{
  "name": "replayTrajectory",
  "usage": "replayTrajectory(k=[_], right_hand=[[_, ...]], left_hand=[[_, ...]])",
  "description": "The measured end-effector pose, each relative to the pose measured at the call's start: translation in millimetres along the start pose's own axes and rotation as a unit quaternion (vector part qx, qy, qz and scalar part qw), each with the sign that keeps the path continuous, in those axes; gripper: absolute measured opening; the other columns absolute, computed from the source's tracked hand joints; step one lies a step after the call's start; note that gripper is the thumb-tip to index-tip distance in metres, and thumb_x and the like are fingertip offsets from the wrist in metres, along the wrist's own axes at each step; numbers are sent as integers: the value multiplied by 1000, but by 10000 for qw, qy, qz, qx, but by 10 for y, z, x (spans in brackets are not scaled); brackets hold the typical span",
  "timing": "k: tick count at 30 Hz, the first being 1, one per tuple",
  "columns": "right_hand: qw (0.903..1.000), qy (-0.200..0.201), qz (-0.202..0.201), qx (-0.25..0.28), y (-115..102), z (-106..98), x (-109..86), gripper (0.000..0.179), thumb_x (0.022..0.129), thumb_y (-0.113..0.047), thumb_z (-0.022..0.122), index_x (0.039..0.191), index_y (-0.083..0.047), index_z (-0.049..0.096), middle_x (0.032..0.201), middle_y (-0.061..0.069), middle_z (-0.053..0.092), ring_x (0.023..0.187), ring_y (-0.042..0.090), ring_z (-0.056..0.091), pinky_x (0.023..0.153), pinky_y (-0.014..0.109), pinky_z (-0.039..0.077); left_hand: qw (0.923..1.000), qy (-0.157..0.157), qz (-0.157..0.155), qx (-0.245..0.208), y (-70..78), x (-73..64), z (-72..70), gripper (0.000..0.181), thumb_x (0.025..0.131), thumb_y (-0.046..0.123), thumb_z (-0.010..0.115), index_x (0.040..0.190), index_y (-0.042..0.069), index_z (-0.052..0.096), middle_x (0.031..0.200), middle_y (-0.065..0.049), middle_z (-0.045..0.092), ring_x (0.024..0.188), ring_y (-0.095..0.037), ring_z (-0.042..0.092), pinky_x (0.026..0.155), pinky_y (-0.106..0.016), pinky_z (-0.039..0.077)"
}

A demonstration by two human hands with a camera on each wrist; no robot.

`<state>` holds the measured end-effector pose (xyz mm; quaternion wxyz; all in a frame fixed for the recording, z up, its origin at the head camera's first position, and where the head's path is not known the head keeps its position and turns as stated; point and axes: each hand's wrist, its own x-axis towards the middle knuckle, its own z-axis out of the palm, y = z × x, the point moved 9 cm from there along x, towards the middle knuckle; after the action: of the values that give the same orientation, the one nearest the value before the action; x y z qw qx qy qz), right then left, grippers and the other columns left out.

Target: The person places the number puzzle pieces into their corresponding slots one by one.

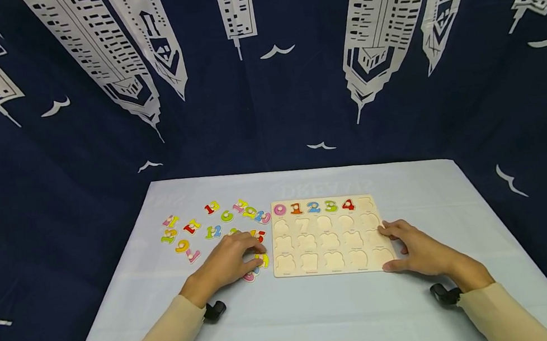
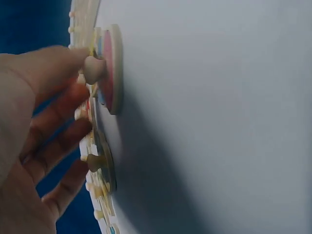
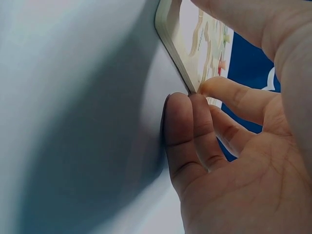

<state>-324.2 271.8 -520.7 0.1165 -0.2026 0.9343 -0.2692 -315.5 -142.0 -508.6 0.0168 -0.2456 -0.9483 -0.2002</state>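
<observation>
Presently my left hand [image 1: 228, 259] is positioned at the right-hand end of a spread of number pieces [image 1: 213, 232], just beside the left edge of a wooden number board [image 1: 321, 260]. Thumb and fingers stand apart in a loose curve. A yellow piece [image 1: 264, 260] lies at the gap between thumb and index finger; a red piece [image 1: 259, 235] lies just beyond the fingertips, and a pink piece [image 2: 109, 68] lies by the thumb, on the near side. From the left wrist, the pink piece rests on the white tabletop [image 1: 321, 322] with its wooden knob [image 2: 94, 69] upright right at my thumb and index fingertips. Whether skin meets knob I cannot tell; no closed hold on it is shown.

My right hand [image 1: 416, 250] is at the board's right side, thumb at the near corner and fingertips touching the edge farther up. Its fingers are extended rather than wrapped; the board lies to the left of the palm, flat on the tabletop.

On the board, digits 0 to 4 [image 1: 313, 207] are seated in the top row. The fifth recess [image 1: 365, 203] of that row shows plain wood.
</observation>
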Motion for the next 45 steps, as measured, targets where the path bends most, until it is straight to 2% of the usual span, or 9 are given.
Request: replayTrajectory(k=[3,7,13,17,22,26,31,36,45], right_hand=[[10000,-4,12,-25,9,-26,1,106,89,-36,104,168,10,51,170,36,49,114,23,68,88,26,62],[10000,32,-7,-13,14,-49,1,105,89,-36,104,168,10,52,169,35,50,112,22,66,88,25,61],[9998,-97,58,142,62,45,-66,105,89,-37,104,168,10,52,169,35,51,122,27,65,89,23,60],[9997,-125,80,170,78,85,-100,105,89,-37,104,167,10,53,169,34,51,128,30,65,89,23,61],[9999,-101,90,103,80,64,-76,105,89,-38,104,168,9,53,168,31,53,129,30,64,90,23,61],[9999,-91,60,97,81,42,-52,105,88,-38,104,167,9,53,168,32,53,129,31,64,90,24,61],[9998,-183,73,45,69,54,-39,106,89,-40,103,169,9,52,167,30,54,127,27,63,91,24,61],[9999,-106,-117,54,17,46,-35,104,91,-38,103,168,9,52,164,27,57,118,21,62,89,25,59],[9998,-75,-195,13,-21,-4,-69,103,92,-37,102,167,11,52,158,22,60,107,13,57,85,24,54]], left_hand=[[9996,126,-124,208,-6,31,-27,26,94,36,101,114,25,88,108,13,78,107,-12,69,106,-43,59],[9994,176,-171,262,25,77,-46,20,95,35,100,108,24,89,106,11,75,106,-13,67,105,-43,56],[9996,171,-157,-142,121,103,-5,15,99,28,97,112,24,90,115,10,78,111,-13,70,106,-40,63],[9985,232,93,-483,298,246,-3,13,102,22,94,114,20,89,118,5,79,109,-21,75,101,-40,66],[9949,241,440,-875,586,629,88,11,104,16,90,115,16,87,116,-1,79,110,-21,81,99,-36,66],[9903,92,669,-1215,843,1015,275,11,107,14,87,118,13,86,117,-2,79,113,-17,83,101,-29,67],[9894,31,871,-1161,1147,1497,515,12,108,15,85,119,12,87,119,-2,81,111,-14,82,100,-20,64],[9927,92,763,-931,1357,1901,639,12,110,17,84,121,14,87,119,0,81,110,-13,80,99,-17,62],[9989,4,383,-263,1618,2387,855,12,112,22,82,120,20,90,120,3,83,111,-11,76,101,-20,60]])
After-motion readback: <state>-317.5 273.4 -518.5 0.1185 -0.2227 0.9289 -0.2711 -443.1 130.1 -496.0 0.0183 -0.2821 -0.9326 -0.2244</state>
